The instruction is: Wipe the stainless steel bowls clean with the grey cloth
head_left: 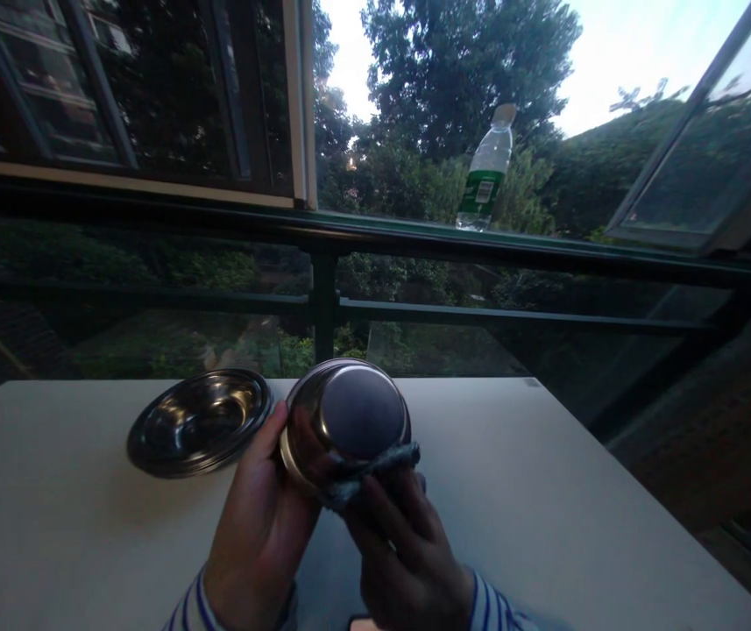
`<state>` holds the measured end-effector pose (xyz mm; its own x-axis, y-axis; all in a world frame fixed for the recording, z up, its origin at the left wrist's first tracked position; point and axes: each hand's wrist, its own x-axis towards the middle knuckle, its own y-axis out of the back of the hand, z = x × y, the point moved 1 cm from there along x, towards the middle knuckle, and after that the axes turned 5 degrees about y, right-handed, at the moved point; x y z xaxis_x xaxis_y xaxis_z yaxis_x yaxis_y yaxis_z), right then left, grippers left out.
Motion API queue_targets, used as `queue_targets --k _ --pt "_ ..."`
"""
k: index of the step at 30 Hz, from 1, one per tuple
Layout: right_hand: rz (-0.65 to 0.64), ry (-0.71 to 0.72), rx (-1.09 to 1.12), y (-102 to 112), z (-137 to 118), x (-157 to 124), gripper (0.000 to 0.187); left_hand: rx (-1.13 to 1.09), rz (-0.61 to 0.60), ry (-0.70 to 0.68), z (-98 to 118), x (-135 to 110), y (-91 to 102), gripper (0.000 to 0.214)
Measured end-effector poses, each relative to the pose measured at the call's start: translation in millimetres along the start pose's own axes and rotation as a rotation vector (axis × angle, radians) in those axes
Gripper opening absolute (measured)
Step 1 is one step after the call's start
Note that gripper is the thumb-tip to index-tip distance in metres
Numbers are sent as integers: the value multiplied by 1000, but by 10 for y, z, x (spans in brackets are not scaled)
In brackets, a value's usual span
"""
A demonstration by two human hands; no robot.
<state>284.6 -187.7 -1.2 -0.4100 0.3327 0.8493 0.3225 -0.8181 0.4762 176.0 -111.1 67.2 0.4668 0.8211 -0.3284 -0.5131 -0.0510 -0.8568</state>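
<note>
A shiny metal bowl (363,412) is held up over the white table (585,508), close to its middle. It is tipped, so its flat, round bottom is shown. The bowl is gripped at its left side by the left hand (268,517), with the thumb laid along the side. A small grayish cloth (385,467) is pinched by the right hand (407,543) and pressed on the low right part of the bowl. Some of the right fingers are hidden in shadow. Striped sleeves (493,606) are worn on both arms. Just left of the bowl, a stack of wide metal bowls (199,422) is set on the table, with the open side up. Past the table, a dark rail (401,235) is seen. A clear bottle (482,184) with a green label is stood on it. Green trees (460,70) can be seen outside.
</note>
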Motion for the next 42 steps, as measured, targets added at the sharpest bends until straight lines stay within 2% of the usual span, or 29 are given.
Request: queue_targets --k 4,7,9,13,16,18,21,24,26,28,32,35,38,42 --pt "8 106 -49 23 41 48 41 26 -57 37 -85 -29 -2 33" --pt "-43 159 -84 57 78 76 38 47 -68 63 -165 -35 27 31" --pt "-97 163 -112 95 100 104 37 57 -56 84 -218 -36 45 31" --pt "-150 139 -131 185 131 157 37 120 -36 220 -303 -24 72 35" --pt "-167 132 -90 230 165 159 40 158 -57 210 -337 4 93 34" --pt "-179 71 -41 253 219 148 48 161 -91 182 -360 25 107 32" --pt "-171 -104 72 301 363 139 56 140 -161 166 -402 48 121 31" --pt "-151 -332 210 344 515 138 53 129 -219 164 -429 59 126 33" --pt "-139 -422 242 342 540 136 51 123 -230 172 -427 67 128 34" --pt "-152 -360 192 305 470 138 53 120 -202 174 -404 83 133 33" --pt "-245 -46 54 183 217 162 53 157 -98 196 -348 124 161 30" --pt "-265 -11 30 163 201 175 48 198 -100 176 -361 143 176 26" --pt "-265 -117 119 206 370 153 48 221 -122 105 -417 145 183 24" --pt "-197 -504 320 250 615 93 42 276 -111 150 -476 142 202 27"
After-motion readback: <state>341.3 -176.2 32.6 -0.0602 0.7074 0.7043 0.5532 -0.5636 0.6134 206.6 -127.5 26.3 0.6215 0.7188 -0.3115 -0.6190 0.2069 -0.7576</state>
